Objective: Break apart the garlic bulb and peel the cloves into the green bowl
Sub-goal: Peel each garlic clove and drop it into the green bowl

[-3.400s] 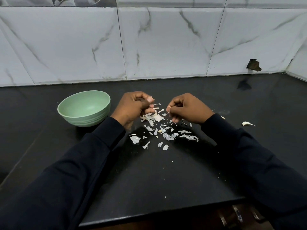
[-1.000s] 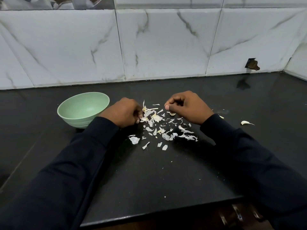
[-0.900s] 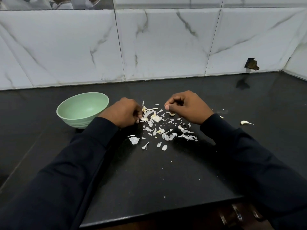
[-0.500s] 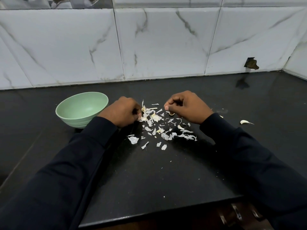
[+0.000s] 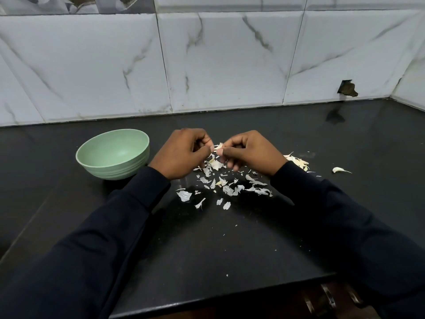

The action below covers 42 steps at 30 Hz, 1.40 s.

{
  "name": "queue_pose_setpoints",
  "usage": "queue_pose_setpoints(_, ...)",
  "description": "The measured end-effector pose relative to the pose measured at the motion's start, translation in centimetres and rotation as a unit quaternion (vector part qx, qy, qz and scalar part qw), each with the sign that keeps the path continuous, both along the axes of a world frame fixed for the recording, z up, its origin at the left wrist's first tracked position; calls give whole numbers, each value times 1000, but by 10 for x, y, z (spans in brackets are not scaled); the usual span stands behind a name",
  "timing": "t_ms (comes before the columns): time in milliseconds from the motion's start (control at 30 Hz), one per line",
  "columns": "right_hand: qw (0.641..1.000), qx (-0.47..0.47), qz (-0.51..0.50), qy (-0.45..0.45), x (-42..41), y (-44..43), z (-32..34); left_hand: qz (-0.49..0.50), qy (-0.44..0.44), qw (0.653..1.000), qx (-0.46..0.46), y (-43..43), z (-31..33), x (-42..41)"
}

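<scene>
Both my hands are raised over the black counter (image 5: 230, 245) and meet at a small garlic clove (image 5: 218, 146) with papery skin. My left hand (image 5: 184, 153) pinches it from the left, my right hand (image 5: 250, 153) pinches it from the right with fingers curled. The green bowl (image 5: 112, 155) stands to the left of my left hand; I see nothing inside it. White peel scraps (image 5: 225, 183) lie scattered under and in front of my hands. More garlic pieces (image 5: 297, 161) lie just right of my right wrist, and a single clove (image 5: 340, 169) lies farther right.
A marble-tiled wall (image 5: 218, 65) closes the back of the counter, with a broken hole (image 5: 347, 88) low at the right. The counter's front edge runs near the bottom, with cabinet handles (image 5: 326, 298) below it.
Both hands have lifted off the peel pile and come together, now holding one clove between them. The garlic pieces to the right of my right wrist have come into view.
</scene>
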State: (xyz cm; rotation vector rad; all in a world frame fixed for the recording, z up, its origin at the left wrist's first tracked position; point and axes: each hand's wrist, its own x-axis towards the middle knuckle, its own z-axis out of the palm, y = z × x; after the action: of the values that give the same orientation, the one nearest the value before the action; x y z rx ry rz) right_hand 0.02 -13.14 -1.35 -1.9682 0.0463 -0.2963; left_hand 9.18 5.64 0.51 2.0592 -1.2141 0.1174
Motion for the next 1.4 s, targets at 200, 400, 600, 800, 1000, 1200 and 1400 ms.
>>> queue_pose_setpoints(200,993,118,28,6,3,3,-3,3,23,999,-27,-6,-4,-8)
queue_pose_setpoints(400,995,93,25,1,4,4,-6,13,27,999,-20,-9,-5,-10)
queue_pose_setpoints(600,999,43,-18,-15,2,7,-2,21,26,999,-9,-13,-4,-10)
queue_pose_setpoints(800,998,-17,-62,-25,-3,4,2,46,2,999,4,-14,-7,-8)
queue_pose_setpoints(1000,997,-20,18,-73,-5,1,5,38,-31,999,12,-15,-12,-5)
queue_pose_setpoints(1200,998,10,34,-51,-10,-11,9,10,-11,1000,-12,-16,-9,-10)
queue_pose_setpoints(1400,997,44,49,-39,-11,-9,9,24,32,998,-39,-19,-10,-17)
